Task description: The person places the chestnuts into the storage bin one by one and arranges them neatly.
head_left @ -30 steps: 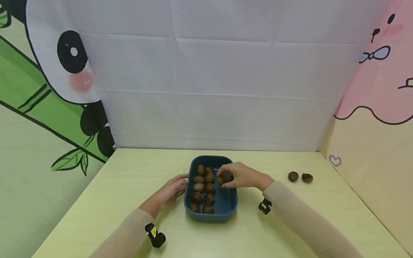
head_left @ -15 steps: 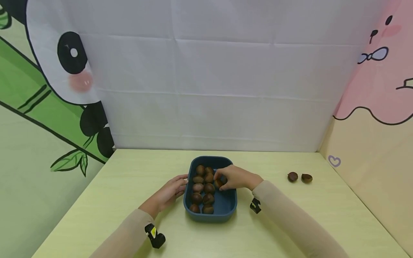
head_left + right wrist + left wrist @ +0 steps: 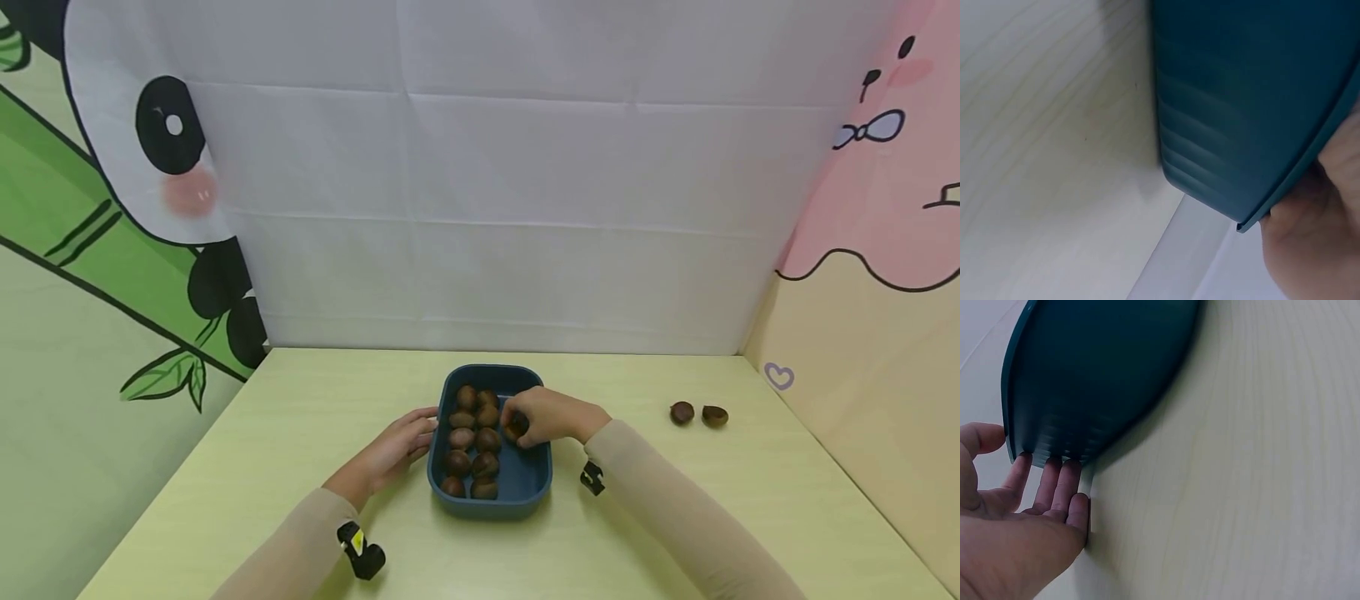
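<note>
A dark blue rectangular box stands on the table, with several brown chestnuts lined up in two columns on its left side. My right hand reaches over the box's right rim and pinches a chestnut low inside, beside the right column. In the right wrist view the box wall hides the fingers of that hand. My left hand rests against the box's left side. The left wrist view shows its extended fingertips touching the outer wall, thumb by the rim.
Two loose chestnuts, one and another, lie on the table far to the right. A white sheet hangs behind the table. Printed panels stand at both sides.
My right hand has moved slightly left and down into the box with the chestnut, toward the right column. My left hand has stayed at the box's side.
</note>
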{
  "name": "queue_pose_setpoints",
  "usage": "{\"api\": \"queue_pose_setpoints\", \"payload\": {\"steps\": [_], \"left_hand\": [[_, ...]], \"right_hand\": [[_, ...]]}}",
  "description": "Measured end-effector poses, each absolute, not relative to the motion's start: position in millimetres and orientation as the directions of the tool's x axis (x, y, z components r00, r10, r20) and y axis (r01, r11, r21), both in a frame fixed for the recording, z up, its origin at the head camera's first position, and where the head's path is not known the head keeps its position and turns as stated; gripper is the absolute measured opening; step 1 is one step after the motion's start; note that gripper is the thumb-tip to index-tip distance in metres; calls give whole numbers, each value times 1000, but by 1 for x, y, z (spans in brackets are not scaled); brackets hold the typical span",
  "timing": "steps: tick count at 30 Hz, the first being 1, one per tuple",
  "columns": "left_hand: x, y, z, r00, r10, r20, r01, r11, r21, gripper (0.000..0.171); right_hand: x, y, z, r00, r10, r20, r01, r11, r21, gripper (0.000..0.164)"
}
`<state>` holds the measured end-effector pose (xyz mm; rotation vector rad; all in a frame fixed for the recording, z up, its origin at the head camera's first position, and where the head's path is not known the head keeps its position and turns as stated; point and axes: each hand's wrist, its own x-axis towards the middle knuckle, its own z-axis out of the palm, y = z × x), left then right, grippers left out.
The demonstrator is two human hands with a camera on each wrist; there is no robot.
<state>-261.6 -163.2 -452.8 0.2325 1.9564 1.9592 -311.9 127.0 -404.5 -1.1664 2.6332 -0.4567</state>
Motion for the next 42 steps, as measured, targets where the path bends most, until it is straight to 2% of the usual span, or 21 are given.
{"api": "queue_pose_setpoints", "payload": {"steps": [4,13,18,28,36,42], "left_hand": [[-263,-163,-453,-921,362,-141,-144,20,989,56],[-263,-163,-454,-921,360,-147,-148,25,989,56],[-262,-163,-452,-916,374,-142,-140,32,990,57],[-262,-164,-453,-916,374,-143,-155,-3,988,58],[-261,-164,-452,-915,380,-135,-147,-3,989,59],[-262,-164,-452,-919,367,-141,-155,-9,988,57]], "right_hand": [[-312,127,-404,-655,-752,-73,-679,628,-381,26],[-312,134,-409,-603,-796,59,-719,510,-472,30],[-310,146,-404,-616,-776,137,-711,473,-520,32],[-308,201,-393,-717,-644,267,-676,549,-491,28],[-308,266,-397,-808,-558,188,-568,655,-498,25],[-308,317,-403,-877,-464,122,-464,756,-462,28]]}}
